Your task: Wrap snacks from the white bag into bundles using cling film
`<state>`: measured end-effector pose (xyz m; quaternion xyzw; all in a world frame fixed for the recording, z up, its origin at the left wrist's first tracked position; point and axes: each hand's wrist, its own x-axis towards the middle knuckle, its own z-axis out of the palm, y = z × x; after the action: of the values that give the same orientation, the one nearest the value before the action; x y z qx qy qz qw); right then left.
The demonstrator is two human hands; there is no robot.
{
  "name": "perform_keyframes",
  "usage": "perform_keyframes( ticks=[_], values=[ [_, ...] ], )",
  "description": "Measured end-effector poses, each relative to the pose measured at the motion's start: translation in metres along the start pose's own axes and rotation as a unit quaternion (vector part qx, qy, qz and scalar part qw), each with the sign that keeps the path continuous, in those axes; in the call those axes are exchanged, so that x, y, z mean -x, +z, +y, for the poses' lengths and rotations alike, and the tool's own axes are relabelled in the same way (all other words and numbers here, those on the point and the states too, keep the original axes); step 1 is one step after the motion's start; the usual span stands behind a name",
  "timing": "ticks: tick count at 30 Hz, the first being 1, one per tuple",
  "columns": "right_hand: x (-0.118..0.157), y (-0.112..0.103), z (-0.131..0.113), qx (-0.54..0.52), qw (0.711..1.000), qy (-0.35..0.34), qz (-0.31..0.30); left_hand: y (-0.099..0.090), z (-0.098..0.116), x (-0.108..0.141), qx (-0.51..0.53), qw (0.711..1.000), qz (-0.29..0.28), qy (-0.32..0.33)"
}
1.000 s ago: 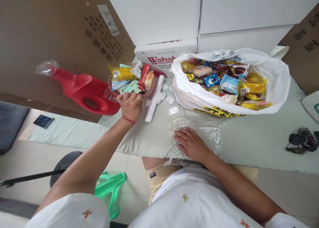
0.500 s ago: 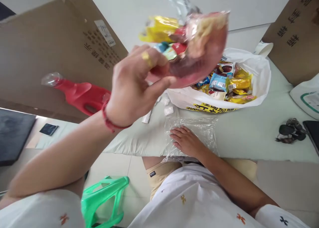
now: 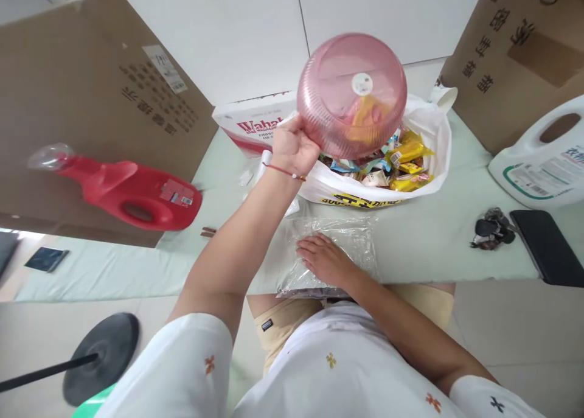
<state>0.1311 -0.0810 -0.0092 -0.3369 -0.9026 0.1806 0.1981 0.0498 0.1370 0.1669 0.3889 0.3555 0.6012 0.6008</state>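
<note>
My left hand (image 3: 295, 145) grips the rim of a translucent pink ribbed bowl (image 3: 333, 77), tipped with its base facing me. The bowl hangs over a white plastic bag (image 3: 440, 156) filled with wrapped snacks (image 3: 408, 153). Something yellow shows through the bowl's wall; whether it is inside or behind cannot be told. My right hand (image 3: 326, 258) lies flat, fingers spread, on a clear plastic bag (image 3: 360, 241) at the table's near edge.
On the table (image 3: 420, 241) are a red bottle (image 3: 150, 193), a white jug (image 3: 547, 156), keys (image 3: 491, 229), a black phone (image 3: 545, 244) and a white-and-red carton (image 3: 255, 123). Cardboard boxes (image 3: 59, 101) flank both sides. A round black base (image 3: 107, 351) stands on the floor.
The bowl has tipped over above the white bag, and the snacks seen in it before no longer show at its top. My left arm has swung right and forward. My right hand stays on the clear bag.
</note>
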Motion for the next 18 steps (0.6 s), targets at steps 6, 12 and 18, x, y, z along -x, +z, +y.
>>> perform_keyframes(
  ticks=[6, 12, 18],
  values=[
    [0.000, 0.000, 0.000, -0.007, 1.000, 0.001, -0.005, 0.000, 0.041, 0.037, 0.004, 1.000, -0.018, 0.009],
    [-0.009, -0.008, 0.004, -0.128, 0.992, 0.011, 0.007, -0.002, 0.069, 0.083, -0.153, 0.981, 0.003, 0.115],
    [-0.026, -0.028, 0.020, -0.406, 0.901, 0.115, 0.095, -0.024, 0.064, 0.143, -0.348, 0.928, 0.119, 0.067]
  ],
)
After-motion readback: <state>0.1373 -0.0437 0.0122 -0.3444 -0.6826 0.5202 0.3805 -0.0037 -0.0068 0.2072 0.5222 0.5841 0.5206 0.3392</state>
